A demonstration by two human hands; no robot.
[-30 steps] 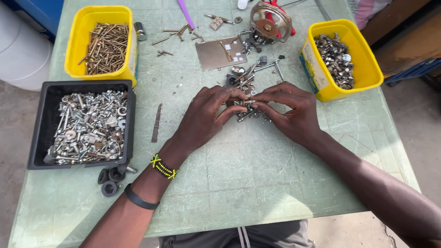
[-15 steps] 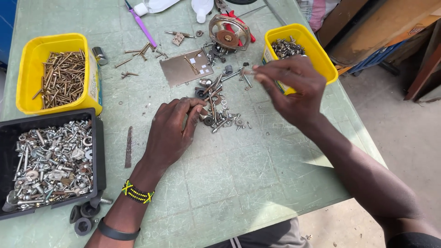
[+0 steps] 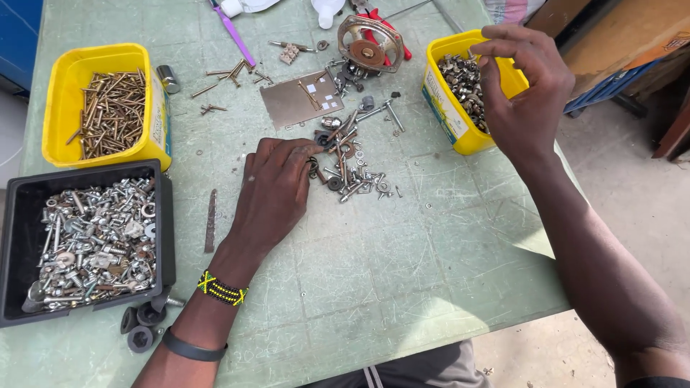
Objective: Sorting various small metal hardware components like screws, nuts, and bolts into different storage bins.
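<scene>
A loose pile of screws, washers and nuts [image 3: 353, 171] lies mid-table on the green tabletop [image 3: 374, 287]. My left hand [image 3: 273, 188] rests palm down beside it, fingertips touching the pile's left edge, nothing gripped. My right hand [image 3: 525, 93] hovers over the right yellow bin [image 3: 444, 108], which holds dark nuts and bolts. Its fingers are curled but apart from the thumb, and I see nothing between them.
A left yellow bin [image 3: 154, 108] holds brass screws; a black tray [image 3: 167, 237] holds silver hardware. A thin metal plate [image 3: 298, 100], a round rusty metal part [image 3: 370, 44], a purple tool [image 3: 236, 32], a flat strip [image 3: 210, 219] and black rubber pieces [image 3: 140, 327] lie around.
My right hand rose from the pile with a small piece pinched and moved right over the yellow bin, where its fingers spread. My left hand stayed at the pile.
</scene>
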